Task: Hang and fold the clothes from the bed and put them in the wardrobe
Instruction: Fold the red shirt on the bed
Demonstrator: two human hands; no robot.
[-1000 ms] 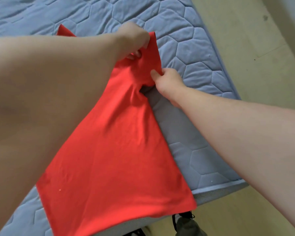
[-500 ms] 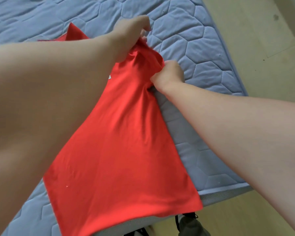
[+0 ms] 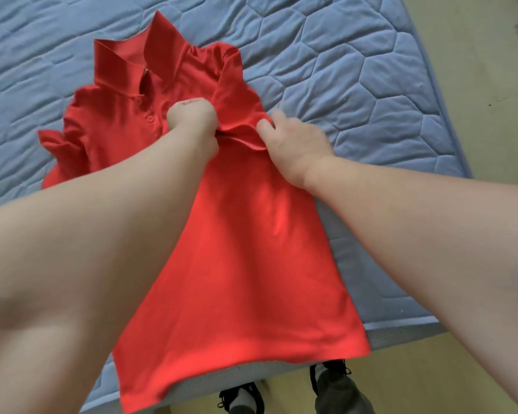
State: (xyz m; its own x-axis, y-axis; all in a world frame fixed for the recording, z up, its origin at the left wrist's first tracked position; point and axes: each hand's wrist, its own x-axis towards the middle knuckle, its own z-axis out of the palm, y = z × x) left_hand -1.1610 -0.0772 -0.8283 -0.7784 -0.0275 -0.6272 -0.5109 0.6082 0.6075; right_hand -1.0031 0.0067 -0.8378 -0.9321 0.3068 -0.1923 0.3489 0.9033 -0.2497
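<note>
A red polo shirt (image 3: 240,273) lies front side up on the blue quilted mattress (image 3: 356,70), collar at the far end and hem at the near edge. Its right sleeve is folded in over the chest. My left hand (image 3: 193,121) is a fist gripping the bunched cloth at the chest, just right of the button placket. My right hand (image 3: 293,141) pinches the same fold of cloth from the right side. Both forearms cross the lower shirt and hide part of it.
The mattress corner (image 3: 449,171) lies to the right, with beige floor (image 3: 476,70) beyond it. Two dark shoes (image 3: 338,389) stand on the floor at the bed's near edge.
Both hands have drawn the sleeve back toward me and inward over the chest. The collar and buttons, hidden behind my left arm before, now show.
</note>
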